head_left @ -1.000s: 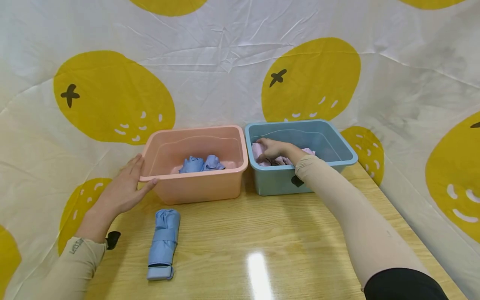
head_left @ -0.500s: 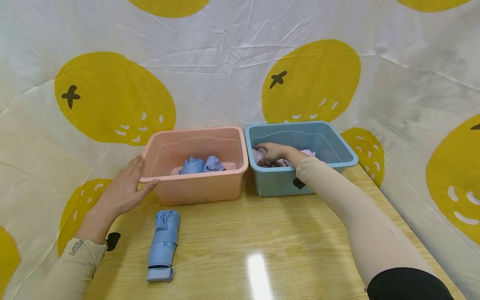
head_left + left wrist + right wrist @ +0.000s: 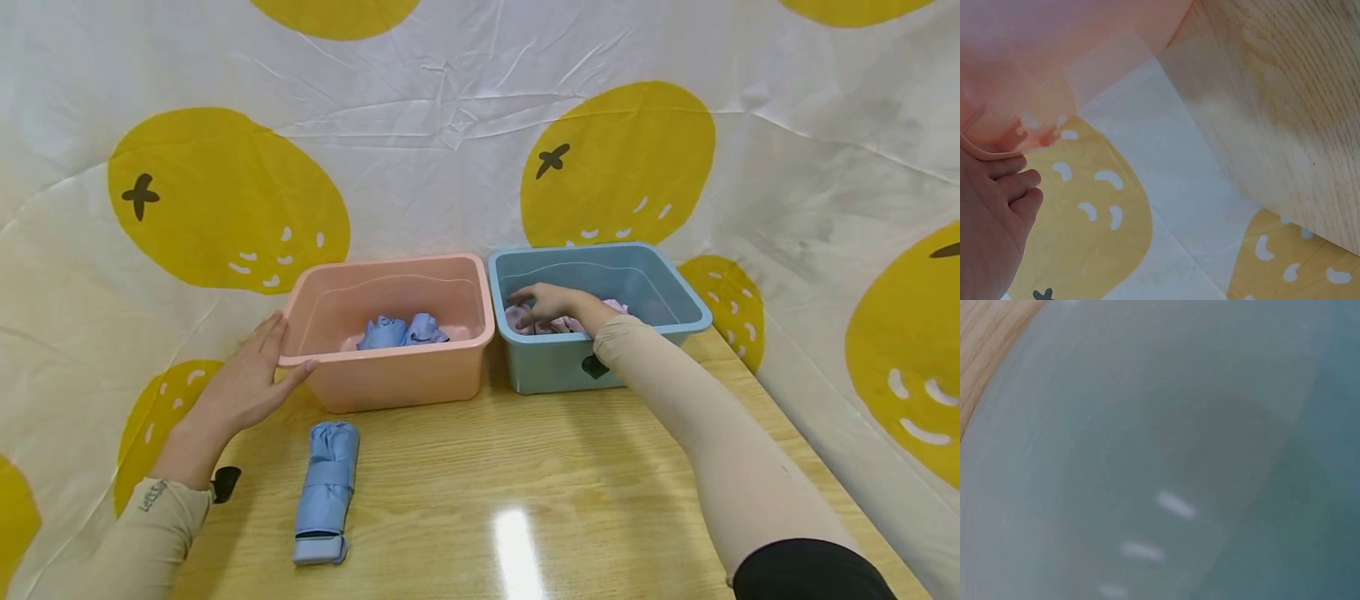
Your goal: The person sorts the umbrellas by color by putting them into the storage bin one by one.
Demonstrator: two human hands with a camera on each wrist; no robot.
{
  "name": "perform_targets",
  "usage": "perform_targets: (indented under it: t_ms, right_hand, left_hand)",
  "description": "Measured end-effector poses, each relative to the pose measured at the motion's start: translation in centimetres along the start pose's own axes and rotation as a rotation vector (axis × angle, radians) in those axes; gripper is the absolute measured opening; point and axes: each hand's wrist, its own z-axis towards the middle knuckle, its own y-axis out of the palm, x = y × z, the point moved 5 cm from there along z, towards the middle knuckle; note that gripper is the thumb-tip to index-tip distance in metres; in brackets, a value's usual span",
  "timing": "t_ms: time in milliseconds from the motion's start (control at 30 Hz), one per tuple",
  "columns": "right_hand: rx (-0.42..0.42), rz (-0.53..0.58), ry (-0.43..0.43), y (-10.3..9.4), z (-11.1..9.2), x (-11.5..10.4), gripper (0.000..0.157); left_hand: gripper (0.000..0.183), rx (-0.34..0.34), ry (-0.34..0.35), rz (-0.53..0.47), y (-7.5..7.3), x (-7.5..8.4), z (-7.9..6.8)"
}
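Note:
My right hand [image 3: 551, 304] reaches into the blue plastic bin [image 3: 600, 357], its fingers spread loosely just above a pale pink fabric bundle [image 3: 519, 317]. More pale pink fabric [image 3: 617, 306] shows beside the wrist; the hand covers part of it. On the left, my left hand [image 3: 243, 375] rests against the corner of the pink plastic bin [image 3: 397, 377], fingers along its side and thumb at the front rim. The left wrist view shows its fingertips at the rim too. Two blue fabric bundles [image 3: 401, 331] lie inside the pink bin. The right wrist view is filled by the bin's blurred wall.
A blue folded umbrella [image 3: 327, 492] lies on the wooden table [image 3: 600, 500], in front of the pink bin. Both bins stand side by side against a white curtain [image 3: 435, 167] with yellow fruit prints. The table's right edge runs along the curtain.
The pale pink bundle under my right hand has sunk lower in the blue bin, and the fingers have come off it. My left hand has stayed on the pink bin.

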Motion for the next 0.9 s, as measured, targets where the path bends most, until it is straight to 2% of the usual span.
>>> perform_targets:
  t_ms: [200,400,533,667,900]
  right_hand:
    - [-0.040,-0.005,-0.004,0.0,-0.8,-0.4,0.064]
    - [0.031,-0.021,-0.053,-1.0,-1.6,-1.0,0.064]
    - [0.105,-0.001,-0.085,-1.4,-2.3,-1.6,0.065]
    - [0.205,0.048,-0.138,-1.6,-4.0,-3.0,0.067]
    - [0.454,0.081,-0.257,-1.0,-8.0,-6.2,0.060]
  left_hand:
    - [0.098,0.001,0.001,0.010,0.3,-0.1,-0.1]
    - [0.098,-0.002,-0.004,0.006,0.5,-0.3,-0.1]
    - [0.098,-0.003,0.001,0.005,0.5,-0.4,-0.1]
    - [0.098,-0.006,0.001,0.011,0.4,-0.4,-0.1]
    - [0.098,-0.012,-0.006,0.017,0.1,-0.2,0.1]
